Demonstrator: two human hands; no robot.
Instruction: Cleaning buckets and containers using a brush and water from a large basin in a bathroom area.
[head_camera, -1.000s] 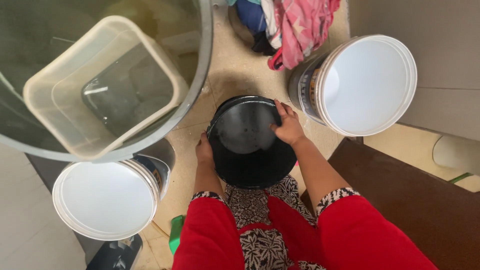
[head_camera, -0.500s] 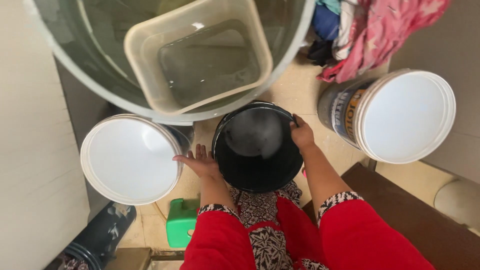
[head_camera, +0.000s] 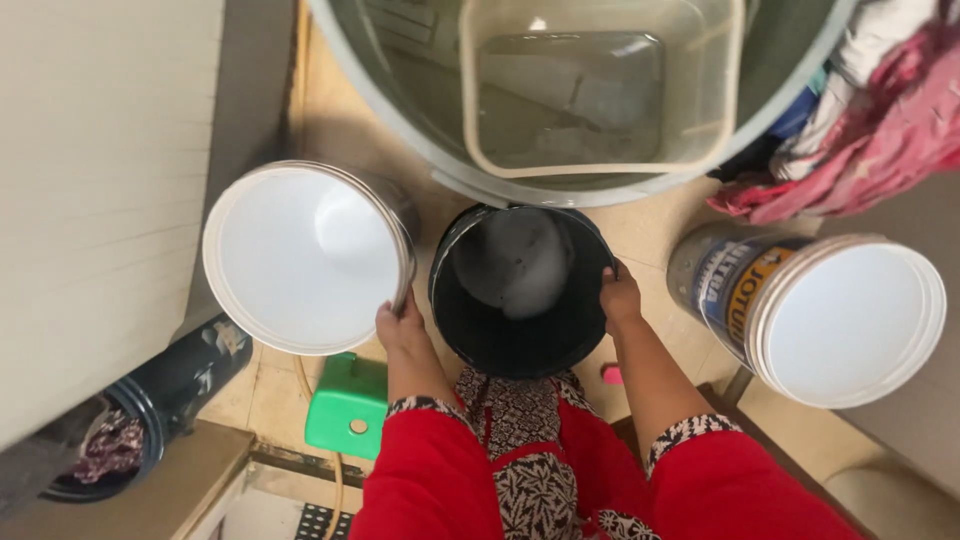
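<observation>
The black bucket (head_camera: 520, 290) stands on the floor between my knees, just under the big tub's (head_camera: 400, 100) rim. My right hand (head_camera: 620, 298) grips its right rim; my left hand (head_camera: 398, 322) closes fingers on the white bucket's (head_camera: 300, 255) edge.

Soft, even indoor light from above; the white bucket (head_camera: 300, 255) insides glare bright, the black bucket (head_camera: 520, 290) holds a dull sheen. Shadows faint. Edges bend wide, slightly blurred.
</observation>
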